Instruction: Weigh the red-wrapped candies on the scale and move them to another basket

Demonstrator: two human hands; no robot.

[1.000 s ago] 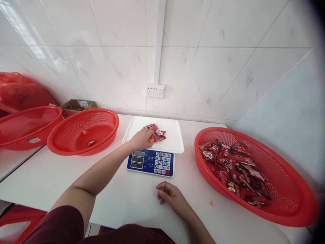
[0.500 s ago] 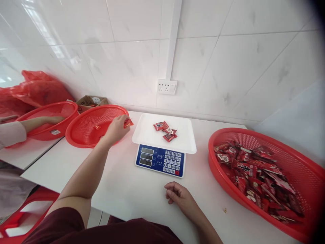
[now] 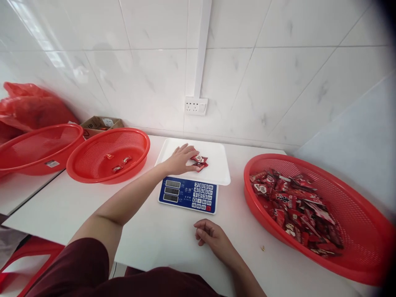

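Observation:
My left hand (image 3: pixel 177 161) reaches over the white weighing tray (image 3: pixel 213 175), fingers apart and bent over several small red snack packets (image 3: pixel 200 158). Its thumb lies by their near edge, and the fingers partly hide them. The tray sits on a digital scale (image 3: pixel 188 194) with a blue keypad panel. My right hand (image 3: pixel 212 237) rests on the table in front of the scale, loosely curled, a gap between thumb and forefinger, with nothing visible in it. Left of the tray, a red plastic basket (image 3: pixel 74 173) holds a few small packets (image 3: pixel 117 168).
A large red basket (image 3: pixel 256 210) of red packets (image 3: pixel 293 206) stands at the right. Farther left are another red basket (image 3: pixel 74 144), a cardboard box (image 3: pixel 93 123) and red plastic bags (image 3: pixel 31 109). A small crumb (image 3: pixel 262 248) lies near my right hand. A wall socket (image 3: pixel 196 106) is behind.
My left hand has moved right, from the basket's rim, where it held a red packet, to the packets on the tray. The co-worker's arm has left the view. My right hand stays put.

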